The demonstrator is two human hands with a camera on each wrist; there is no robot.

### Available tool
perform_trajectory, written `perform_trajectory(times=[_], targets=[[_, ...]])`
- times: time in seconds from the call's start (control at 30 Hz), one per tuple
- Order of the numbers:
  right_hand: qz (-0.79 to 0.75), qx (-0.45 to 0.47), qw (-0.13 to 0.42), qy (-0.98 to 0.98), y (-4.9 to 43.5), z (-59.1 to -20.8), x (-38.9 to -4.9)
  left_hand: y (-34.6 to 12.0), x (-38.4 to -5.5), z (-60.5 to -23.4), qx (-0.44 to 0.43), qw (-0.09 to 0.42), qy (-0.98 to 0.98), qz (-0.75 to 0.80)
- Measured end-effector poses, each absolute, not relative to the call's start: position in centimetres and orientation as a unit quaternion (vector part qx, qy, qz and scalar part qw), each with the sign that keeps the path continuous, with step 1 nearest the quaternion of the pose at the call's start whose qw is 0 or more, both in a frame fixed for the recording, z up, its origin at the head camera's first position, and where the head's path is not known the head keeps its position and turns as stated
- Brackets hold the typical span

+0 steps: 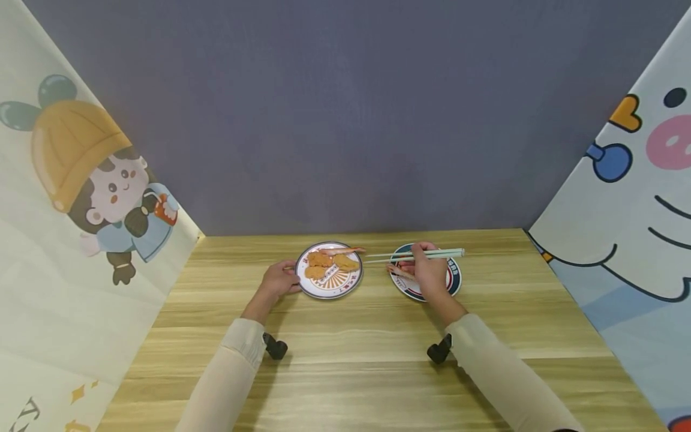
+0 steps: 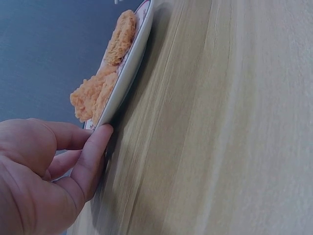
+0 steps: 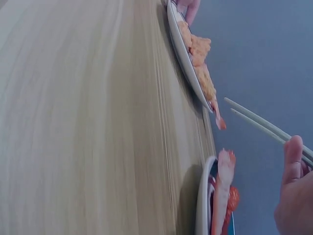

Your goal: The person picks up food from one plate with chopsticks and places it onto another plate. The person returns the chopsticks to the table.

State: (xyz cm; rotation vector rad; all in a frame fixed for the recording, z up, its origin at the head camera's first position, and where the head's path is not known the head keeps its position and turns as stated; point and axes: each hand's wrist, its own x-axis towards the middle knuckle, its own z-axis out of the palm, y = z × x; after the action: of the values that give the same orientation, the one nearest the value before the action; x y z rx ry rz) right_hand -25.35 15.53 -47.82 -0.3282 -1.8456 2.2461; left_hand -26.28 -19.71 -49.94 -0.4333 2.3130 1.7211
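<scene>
My left hand (image 1: 281, 279) pinches the left edge of a white plate (image 1: 330, 292) with a dark rim. In the left wrist view, fingers reach under the plate's rim (image 2: 128, 81). Three golden fried chicken pieces (image 1: 320, 259) lie on it, along with a long red-and-white crab stick (image 1: 342, 250) jutting past its right edge. My right hand (image 1: 429, 273) holds pale green chopsticks (image 1: 442, 254) over a second plate (image 1: 456, 279) with a dark blue border. The chopstick tips point left toward the first plate, with nothing between them. Another crab stick (image 3: 222, 188) lies on the second plate, beside a reddish-orange piece (image 3: 233, 198).
Both plates stand near the back of a wood-grain table (image 1: 345, 360), close to a grey wall panel (image 1: 345, 120). Printed cartoon panels flank the left and right sides. A black camera mount (image 1: 276, 347) sits at the left wrist, another (image 1: 439, 351) at the right.
</scene>
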Motion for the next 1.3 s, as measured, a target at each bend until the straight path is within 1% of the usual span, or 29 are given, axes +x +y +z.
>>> perform_trajectory(times=[0.53,1.3], targets=[[0.757,-0.106,0.084,-0.64,12.6,-48.4,-26.2,-19.8,-26.0,-50.0,-0.152,0.114,0.789,0.584],[0.781,-0.105,0.12,-0.604,11.1,-48.8,-26.3,-19.6,-26.3,-49.5,-0.151,0.123,0.792,0.578]])
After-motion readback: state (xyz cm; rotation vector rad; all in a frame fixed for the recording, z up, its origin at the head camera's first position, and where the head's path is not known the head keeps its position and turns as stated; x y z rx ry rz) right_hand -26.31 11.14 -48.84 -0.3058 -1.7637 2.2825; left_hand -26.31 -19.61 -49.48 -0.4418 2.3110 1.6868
